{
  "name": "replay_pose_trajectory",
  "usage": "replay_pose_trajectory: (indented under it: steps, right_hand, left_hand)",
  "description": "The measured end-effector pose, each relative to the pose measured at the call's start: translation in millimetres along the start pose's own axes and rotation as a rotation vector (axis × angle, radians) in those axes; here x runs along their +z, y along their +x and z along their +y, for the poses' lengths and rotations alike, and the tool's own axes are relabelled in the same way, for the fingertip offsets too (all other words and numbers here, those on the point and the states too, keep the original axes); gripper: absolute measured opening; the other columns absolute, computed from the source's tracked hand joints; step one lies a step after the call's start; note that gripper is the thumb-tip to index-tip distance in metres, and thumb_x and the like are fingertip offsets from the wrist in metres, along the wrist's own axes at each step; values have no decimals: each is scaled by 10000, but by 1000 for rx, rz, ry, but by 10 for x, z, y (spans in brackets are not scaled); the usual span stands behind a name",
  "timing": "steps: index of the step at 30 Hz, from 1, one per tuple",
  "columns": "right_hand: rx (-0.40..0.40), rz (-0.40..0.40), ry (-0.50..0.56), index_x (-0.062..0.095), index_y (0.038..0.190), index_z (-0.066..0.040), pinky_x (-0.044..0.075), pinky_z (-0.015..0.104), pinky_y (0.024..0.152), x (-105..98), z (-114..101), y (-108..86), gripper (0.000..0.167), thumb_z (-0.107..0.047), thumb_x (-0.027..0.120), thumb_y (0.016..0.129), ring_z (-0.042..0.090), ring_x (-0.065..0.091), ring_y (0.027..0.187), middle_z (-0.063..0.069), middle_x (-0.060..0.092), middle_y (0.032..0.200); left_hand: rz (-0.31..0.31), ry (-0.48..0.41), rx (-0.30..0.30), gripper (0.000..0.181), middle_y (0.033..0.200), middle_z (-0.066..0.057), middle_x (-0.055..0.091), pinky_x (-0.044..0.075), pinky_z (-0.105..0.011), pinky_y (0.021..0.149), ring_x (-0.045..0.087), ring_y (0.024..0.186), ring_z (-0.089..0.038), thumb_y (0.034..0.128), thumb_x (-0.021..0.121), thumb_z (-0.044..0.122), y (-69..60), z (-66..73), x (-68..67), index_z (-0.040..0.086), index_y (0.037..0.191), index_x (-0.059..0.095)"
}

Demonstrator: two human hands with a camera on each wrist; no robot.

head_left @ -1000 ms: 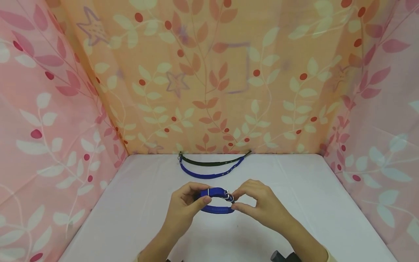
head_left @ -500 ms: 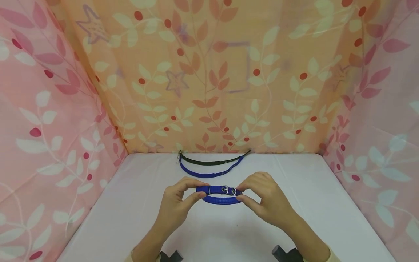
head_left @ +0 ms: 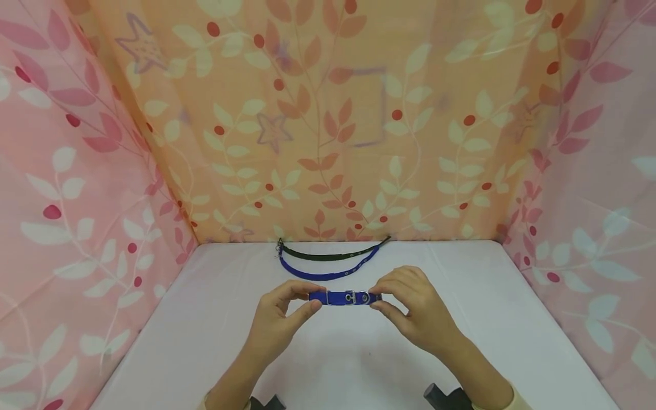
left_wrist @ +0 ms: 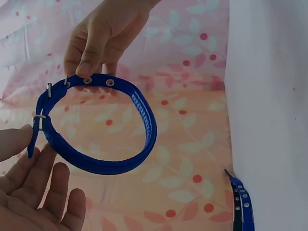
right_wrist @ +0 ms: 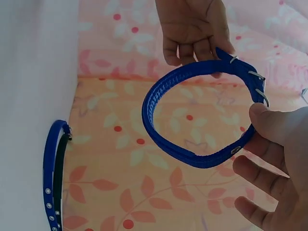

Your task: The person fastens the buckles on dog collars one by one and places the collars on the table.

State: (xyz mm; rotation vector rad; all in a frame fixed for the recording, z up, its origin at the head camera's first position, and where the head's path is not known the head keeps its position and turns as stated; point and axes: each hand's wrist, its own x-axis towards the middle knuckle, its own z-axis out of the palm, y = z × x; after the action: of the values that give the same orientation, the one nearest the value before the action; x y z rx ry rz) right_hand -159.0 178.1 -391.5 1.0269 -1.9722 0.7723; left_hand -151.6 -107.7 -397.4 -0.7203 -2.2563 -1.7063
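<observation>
Held up over the white table is a blue collar [head_left: 338,298], buckled into a ring, with its metal buckle and D-ring facing the head camera. My left hand [head_left: 277,313] pinches its left end near the strap tip and metal keeper loop. On the other side my right hand [head_left: 417,304] pinches it between thumb and fingers, next to the D-ring. Both wrist views show the collar [left_wrist: 103,171] as a round loop with metal eyelets. In the right wrist view the thumb of my right hand [right_wrist: 276,154] presses on the band.
Behind the hands, a second blue collar [head_left: 320,277] and a dark green collar [head_left: 328,257] lie unbuckled at the back of the white table [head_left: 179,341]. Patterned cloth walls [head_left: 318,171] enclose the back and both sides. Dark camera mounts [head_left: 446,397] show near the wrists.
The collar has been raised and turned from a tilted ring to edge-on, buckle forward. My hands have moved slightly apart, and the right fingers have shifted from the buckle hardware to the band's right end.
</observation>
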Motion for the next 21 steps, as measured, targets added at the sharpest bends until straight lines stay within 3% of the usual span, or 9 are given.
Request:
replay_pose_trajectory:
  steps: [6, 9, 13, 16, 21]
  right_hand:
    - [-65, 71, -5, 748, 1023, -119, 412, 369, 1019, 5, 2, 22, 239, -343, 664, 1008, 189, 651, 960, -41, 724, 974]
    - [-108, 116, -1, 749, 1011, -89, 421, 382, 1016, 0, 2, 42, 243, -320, 671, 1006, 208, 655, 940, -8, 724, 962]
    - [-143, 154, 4, 749, 993, -67, 430, 399, 1016, -8, -9, 61, 240, -299, 686, 998, 218, 660, 921, 18, 725, 950]
    - [-151, 164, 7, 749, 987, -62, 432, 400, 1015, -13, -20, 72, 238, -294, 693, 993, 221, 662, 916, 24, 726, 949]
    - [-152, 164, 18, 749, 991, -64, 429, 393, 1023, -17, -18, 78, 238, -297, 705, 982, 216, 658, 918, 19, 727, 953]
  left_hand:
    - [-24, 26, -135, 199, 1144, 90, 733, 528, -275, 991, 657, 1083, -148, 956, 739, 318, 43, -5, -42, 275, 1149, 721]
    - [-106, 22, -220, 263, 1223, 47, 713, 561, -335, 956, 651, 1132, -175, 984, 695, 375, 65, 0, -59, 262, 1221, 701]
    - [-233, -29, -311, 513, 1390, -66, 645, 530, -495, 1029, 610, 1271, -299, 1014, 592, 509, 67, 2, -65, 170, 1398, 615]
    - [-277, -65, -338, 662, 1423, -131, 615, 465, -573, 1081, 602, 1249, -346, 1015, 538, 580, 53, 8, -65, 103, 1474, 542]
    - [-293, -94, -326, 719, 1382, -149, 637, 478, -551, 1066, 621, 1167, -292, 1010, 543, 586, 46, 17, -66, 54, 1491, 507]
